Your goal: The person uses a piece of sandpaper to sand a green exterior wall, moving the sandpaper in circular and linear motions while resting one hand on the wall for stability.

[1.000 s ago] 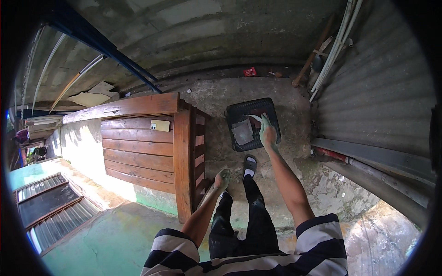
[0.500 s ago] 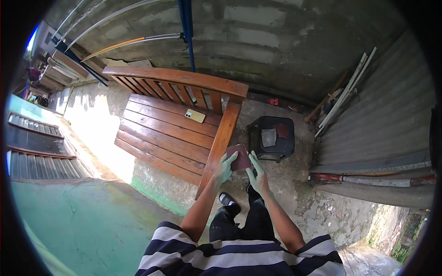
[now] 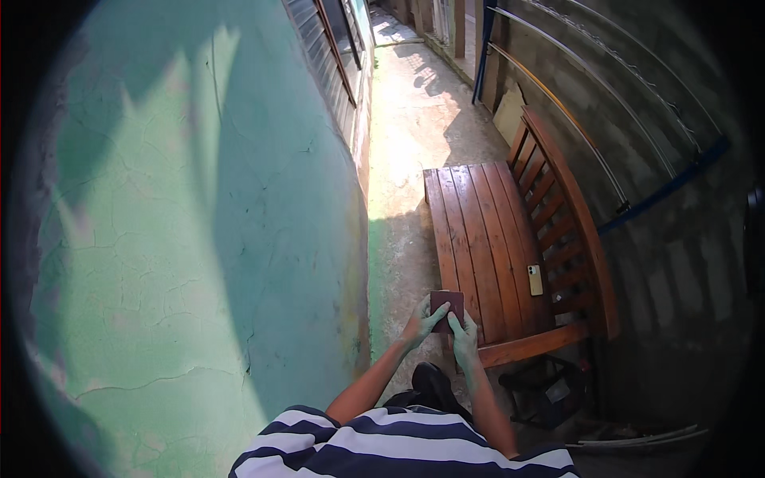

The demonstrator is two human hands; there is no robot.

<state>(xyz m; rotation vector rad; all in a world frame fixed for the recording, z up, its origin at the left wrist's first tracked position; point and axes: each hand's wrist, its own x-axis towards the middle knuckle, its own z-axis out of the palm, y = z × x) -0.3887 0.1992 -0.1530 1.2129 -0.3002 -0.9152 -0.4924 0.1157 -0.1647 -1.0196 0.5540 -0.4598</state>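
Observation:
A flat, dark reddish-brown square sheet is held out in front of my body, a thin tan strip showing along its top edge. My left hand grips its left side, thumb lying across the face. From the right, my right hand holds the lower right side, its thumb also on the face. The fingers behind the sheet are hidden. Just beyond and to the right of my hands stands a slatted wooden bench. A phone in a yellowish case lies on its seat near the backrest.
At the lower right, a dark stool carries a pale grey piece. A green wall rises close on the left. Rods run along the grey wall at right. A sunlit concrete path leads away ahead.
My view has swung to the left, so the bench is now on my right and the green wall fills the left. Both hands still hold the reddish-brown sheet.

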